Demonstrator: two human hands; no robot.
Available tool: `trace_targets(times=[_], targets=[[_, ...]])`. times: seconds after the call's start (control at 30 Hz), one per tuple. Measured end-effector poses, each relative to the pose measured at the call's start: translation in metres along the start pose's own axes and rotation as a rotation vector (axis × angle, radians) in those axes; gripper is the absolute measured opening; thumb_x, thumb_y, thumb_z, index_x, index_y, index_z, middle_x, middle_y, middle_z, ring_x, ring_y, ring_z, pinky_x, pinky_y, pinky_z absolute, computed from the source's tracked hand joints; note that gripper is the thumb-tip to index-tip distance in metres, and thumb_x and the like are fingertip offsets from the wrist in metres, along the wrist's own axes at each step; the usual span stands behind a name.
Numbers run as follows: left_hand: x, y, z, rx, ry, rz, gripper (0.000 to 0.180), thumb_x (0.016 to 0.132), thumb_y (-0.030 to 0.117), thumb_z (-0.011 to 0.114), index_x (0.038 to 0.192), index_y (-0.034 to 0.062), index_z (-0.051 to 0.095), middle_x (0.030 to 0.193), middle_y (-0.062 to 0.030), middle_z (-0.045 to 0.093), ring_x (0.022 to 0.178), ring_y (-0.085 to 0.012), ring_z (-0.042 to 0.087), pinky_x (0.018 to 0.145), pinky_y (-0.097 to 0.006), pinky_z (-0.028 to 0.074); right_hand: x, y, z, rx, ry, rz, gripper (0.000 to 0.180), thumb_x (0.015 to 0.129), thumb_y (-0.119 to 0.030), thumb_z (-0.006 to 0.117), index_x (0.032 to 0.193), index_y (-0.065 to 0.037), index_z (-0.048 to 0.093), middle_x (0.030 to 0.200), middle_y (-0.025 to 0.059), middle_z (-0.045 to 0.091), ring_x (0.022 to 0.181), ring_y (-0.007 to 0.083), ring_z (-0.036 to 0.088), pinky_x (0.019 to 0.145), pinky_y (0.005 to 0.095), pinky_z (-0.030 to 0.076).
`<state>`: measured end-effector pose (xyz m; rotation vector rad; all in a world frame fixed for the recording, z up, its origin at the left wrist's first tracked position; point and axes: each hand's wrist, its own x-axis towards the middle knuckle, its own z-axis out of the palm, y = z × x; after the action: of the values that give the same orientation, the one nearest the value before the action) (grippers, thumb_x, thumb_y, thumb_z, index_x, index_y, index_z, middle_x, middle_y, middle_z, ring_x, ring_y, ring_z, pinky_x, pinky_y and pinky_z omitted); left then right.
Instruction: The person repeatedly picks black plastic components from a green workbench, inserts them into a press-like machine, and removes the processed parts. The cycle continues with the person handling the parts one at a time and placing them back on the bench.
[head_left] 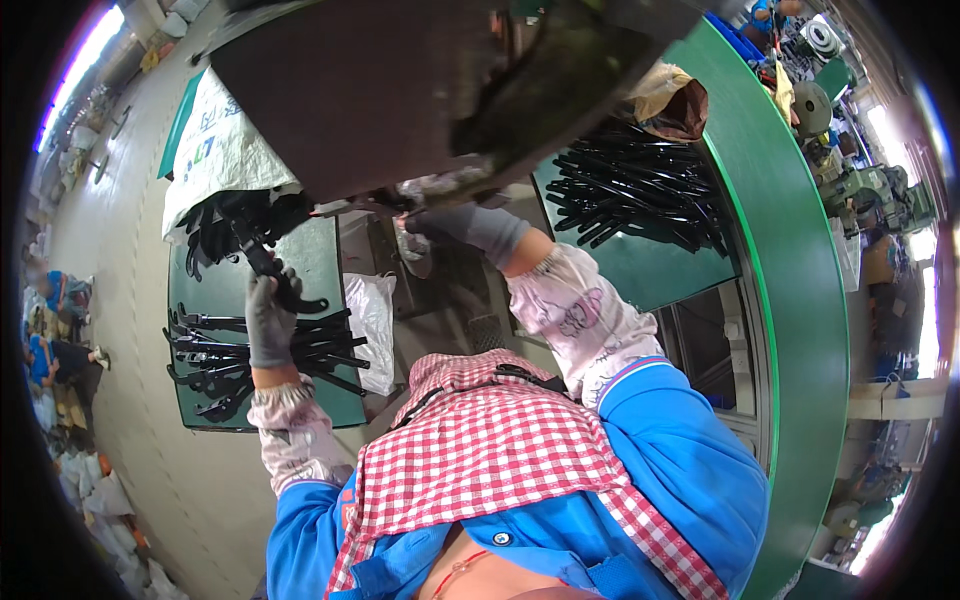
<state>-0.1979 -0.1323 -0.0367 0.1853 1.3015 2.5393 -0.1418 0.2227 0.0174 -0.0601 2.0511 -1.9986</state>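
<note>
My left hand [270, 325], in a grey work glove, is closed around a black metal bar [262, 262] with a hooked end. It holds the bar over the left green table [320, 250], between a loose bunch of black bars [213, 352] nearer me and a heap of similar black parts [210, 228] at a white woven sack [222, 140]. My right hand [475, 228], gloved alike, reaches left to the lower edge of a large dark machine [345, 95]. Its fingertips are too dark and blurred to show whether they grip anything.
Many glossy black bars [640, 185] lie on the right table [640, 270], beside a brown-lined sack [683, 108]. A long green surface [800, 330] curves along my right. White plastic [372, 325] hangs by the left table. Other people [60, 360] are far left.
</note>
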Motion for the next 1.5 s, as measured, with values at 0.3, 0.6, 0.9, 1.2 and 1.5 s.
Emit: trace_targets(times=[0.3, 0.6, 0.9, 1.2, 1.5], targets=[[-0.105, -0.026, 0.113, 0.466, -0.055, -0.371, 0.036, 0.088, 0.006, 0.064, 0.122, 0.0034, 0.051, 0.090, -0.0022, 0.059, 0.071, -0.0096, 0.056, 0.063, -0.024, 0.047, -0.080, 0.091, -0.206, -1.159, 0.741, 0.578, 0.053, 0.085, -0.044, 0.070, 0.132, -0.021, 0.058, 0.130, 0.0113, 0.058, 0.121, 0.0350, 0.056, 0.097, 0.0481, 0.049], [-0.108, -0.028, 0.168, 1.294, -0.258, -0.093, 0.043, 0.077, -0.003, 0.072, 0.117, -0.0010, 0.059, 0.088, -0.0128, 0.063, 0.079, -0.0214, 0.063, 0.075, -0.032, 0.050, -0.145, 0.161, -0.261, -1.477, 0.386, 0.231, 0.027, 0.092, -0.031, 0.059, 0.117, -0.020, 0.063, 0.109, 0.0078, 0.065, 0.106, 0.0280, 0.061, 0.091, 0.0428, 0.048], [-0.067, 0.022, 0.191, 1.579, -0.584, 0.225, 0.052, 0.073, 0.024, 0.082, 0.119, 0.0097, 0.062, 0.096, -0.0128, 0.067, 0.086, -0.0354, 0.066, 0.073, -0.042, 0.052, -0.146, -0.050, -0.062, -1.284, -0.059, -0.490, 0.032, 0.095, -0.035, 0.060, 0.121, -0.016, 0.059, 0.089, 0.0085, 0.064, 0.078, 0.0297, 0.066, 0.063, 0.0423, 0.051], [-0.039, 0.032, 0.160, 1.827, -0.742, 0.490, 0.046, 0.080, 0.036, 0.075, 0.112, 0.0067, 0.061, 0.092, -0.0123, 0.065, 0.081, -0.0343, 0.065, 0.067, -0.043, 0.051, -0.098, -0.069, -0.014, -1.452, -0.186, -0.321, 0.036, 0.099, -0.046, 0.050, 0.118, -0.018, 0.061, 0.073, 0.0102, 0.067, 0.068, 0.0317, 0.067, 0.058, 0.0425, 0.051], [0.018, 0.064, 0.164, 1.896, -0.792, 0.694, 0.046, 0.083, 0.036, 0.072, 0.117, 0.0089, 0.059, 0.096, -0.0094, 0.065, 0.080, -0.0301, 0.066, 0.065, -0.040, 0.051, -0.071, -0.056, -0.021, -1.378, 0.215, -0.787, 0.028, 0.093, -0.033, 0.067, 0.114, -0.013, 0.065, 0.088, 0.0086, 0.067, 0.076, 0.0297, 0.067, 0.066, 0.0387, 0.054]])
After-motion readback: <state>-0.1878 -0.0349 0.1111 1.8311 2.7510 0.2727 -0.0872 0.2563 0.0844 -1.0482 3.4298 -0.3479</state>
